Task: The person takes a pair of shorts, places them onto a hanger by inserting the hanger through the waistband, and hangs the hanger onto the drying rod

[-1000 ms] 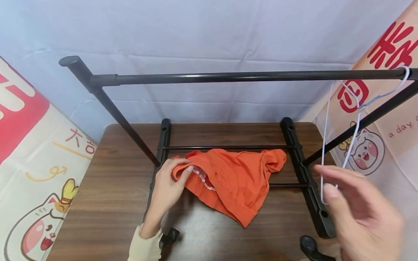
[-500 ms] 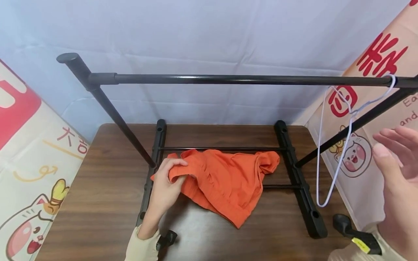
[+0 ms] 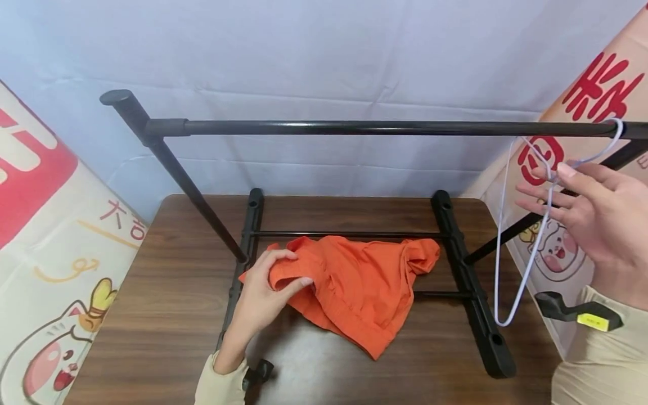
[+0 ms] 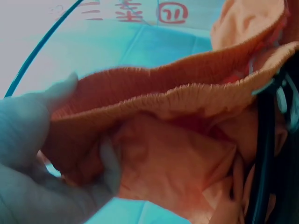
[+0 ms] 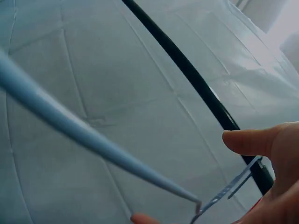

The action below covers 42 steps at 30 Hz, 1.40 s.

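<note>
Orange shorts [image 3: 361,289] with a gathered elastic waistband lie across the base of a black clothes rack [image 3: 354,129]. My left hand [image 3: 259,301] pinches the waistband at its left end, thumb over the edge and fingers curled beneath. In the left wrist view the waistband [image 4: 154,95] gapes, showing its inside. A white hanger [image 5: 96,138] hangs by its hook at the right end of the top bar. Around its neck my right hand [image 3: 602,205] stands with fingers extended behind and thumb in front; no grip shows.
The rack stands on a brown wooden table [image 3: 152,315], with a base foot [image 3: 478,315] on the right. Slanted posts rise on both sides. Behind hangs a pale cloth [image 3: 314,62]; printed cloths flank the table. Each wrist wears a black camera mount [image 3: 557,306].
My right hand has pulled away from the hanger's lower end, swung right, then come up to its neck. The left hand stays at the waistband, which has shifted a little in its fingers.
</note>
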Tool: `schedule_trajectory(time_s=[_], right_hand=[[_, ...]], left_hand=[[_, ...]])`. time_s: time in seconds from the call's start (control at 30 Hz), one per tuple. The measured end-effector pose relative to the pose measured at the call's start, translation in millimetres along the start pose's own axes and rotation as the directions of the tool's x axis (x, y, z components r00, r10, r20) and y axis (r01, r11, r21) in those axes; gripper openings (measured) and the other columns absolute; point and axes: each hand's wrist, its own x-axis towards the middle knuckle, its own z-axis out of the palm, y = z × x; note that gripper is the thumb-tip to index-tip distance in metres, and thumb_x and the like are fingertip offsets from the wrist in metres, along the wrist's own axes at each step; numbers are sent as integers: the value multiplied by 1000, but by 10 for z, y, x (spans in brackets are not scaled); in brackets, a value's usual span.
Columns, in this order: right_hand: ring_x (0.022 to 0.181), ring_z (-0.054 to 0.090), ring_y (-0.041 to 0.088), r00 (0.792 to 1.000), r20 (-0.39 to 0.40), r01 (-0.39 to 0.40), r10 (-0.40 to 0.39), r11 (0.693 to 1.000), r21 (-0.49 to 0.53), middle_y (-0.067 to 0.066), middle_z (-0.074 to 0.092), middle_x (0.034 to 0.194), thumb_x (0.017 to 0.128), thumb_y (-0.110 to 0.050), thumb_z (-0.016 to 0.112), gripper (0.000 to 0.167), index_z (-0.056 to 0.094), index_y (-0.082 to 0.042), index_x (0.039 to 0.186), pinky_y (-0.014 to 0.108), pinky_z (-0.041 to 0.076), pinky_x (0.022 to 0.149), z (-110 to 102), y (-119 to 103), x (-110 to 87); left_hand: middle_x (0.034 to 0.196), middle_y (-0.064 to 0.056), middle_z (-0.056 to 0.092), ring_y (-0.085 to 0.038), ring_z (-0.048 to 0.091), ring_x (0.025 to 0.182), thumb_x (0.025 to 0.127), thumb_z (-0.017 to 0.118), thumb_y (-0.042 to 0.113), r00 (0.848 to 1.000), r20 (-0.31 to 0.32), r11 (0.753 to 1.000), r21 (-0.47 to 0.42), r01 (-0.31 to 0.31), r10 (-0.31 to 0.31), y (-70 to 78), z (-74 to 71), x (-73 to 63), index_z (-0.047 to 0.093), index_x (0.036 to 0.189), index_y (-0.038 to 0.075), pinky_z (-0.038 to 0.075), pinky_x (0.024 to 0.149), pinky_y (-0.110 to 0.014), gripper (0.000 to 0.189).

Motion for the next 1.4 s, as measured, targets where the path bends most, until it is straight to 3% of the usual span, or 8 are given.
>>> schedule_trajectory(time_s=[0.17, 0.37, 0.53, 0.67, 0.77, 0.97, 1.23, 1.4], right_hand=[[99, 81, 28, 991, 84, -107, 102, 993, 52, 7, 77, 123, 111, -8, 45, 24, 49, -11, 135, 37, 66, 76, -14, -23, 122], [108, 78, 32, 962, 197, -224, 189, 959, 171, 14, 76, 127, 112, -7, 41, 27, 60, -4, 130, 41, 65, 82, -15, -7, 233], [74, 62, 19, 943, 223, -292, 247, 935, 202, 9, 77, 108, 112, -6, 40, 31, 69, 4, 111, 26, 54, 60, -42, -10, 353], [59, 18, 16, 930, 274, -328, 243, 887, 325, 9, 53, 75, 113, -5, 36, 35, 68, 8, 113, 23, 14, 49, 25, -12, 421], [55, 8, 14, 925, 295, -336, 241, 881, 333, 4, 30, 67, 114, -11, 34, 40, 69, 7, 121, 24, 3, 50, 80, -25, 416], [50, 7, 13, 900, 376, -364, 219, 853, 374, 0, 15, 69, 116, -19, 26, 49, 65, 5, 132, 23, 2, 45, 136, -46, 399], [44, 9, 15, 797, 596, -391, 94, 833, 392, 1, 16, 68, 115, -19, 5, 62, 53, 6, 146, 24, 5, 38, 151, -47, 367], [44, 11, 17, 800, 597, -340, 63, 867, 364, 3, 19, 69, 115, -15, 6, 59, 50, 5, 149, 24, 6, 37, 182, -40, 277]], left_hand=[[122, 10, 62, -10, 62, 108, 84, 89, 40, 995, 90, 999, 6, -45, 44, -17, 9, -6, 65, 125, 33, 58, 92, -30, 48], [120, 8, 63, -10, 62, 106, 86, 88, 34, 995, 81, 996, 62, -62, 57, -15, 4, -14, 67, 123, 30, 57, 89, -31, 42], [121, 8, 63, -10, 61, 106, 87, 87, 33, 994, 98, 992, 110, -63, 52, -14, 26, -10, 67, 122, 30, 57, 89, -33, 40], [122, 7, 63, -10, 61, 106, 89, 86, 32, 995, 88, 986, 151, -66, 53, -23, 22, -12, 67, 122, 29, 56, 89, -34, 38], [121, 6, 63, -10, 61, 105, 90, 85, 32, 995, 86, 984, 163, -68, 55, -33, 17, -14, 67, 122, 28, 56, 88, -34, 37], [122, 6, 63, -10, 61, 104, 91, 84, 32, 995, 87, 984, 167, -66, 52, -44, 8, -11, 67, 122, 27, 56, 88, -34, 36], [120, 5, 63, -10, 62, 102, 93, 82, 33, 997, 77, 987, 156, -43, 31, -71, 14, -14, 67, 122, 28, 56, 84, -30, 33], [120, 5, 64, -8, 60, 100, 93, 82, 30, 996, 74, 985, 160, -68, 57, -80, 19, -4, 68, 132, 25, 54, 81, -28, 42]])
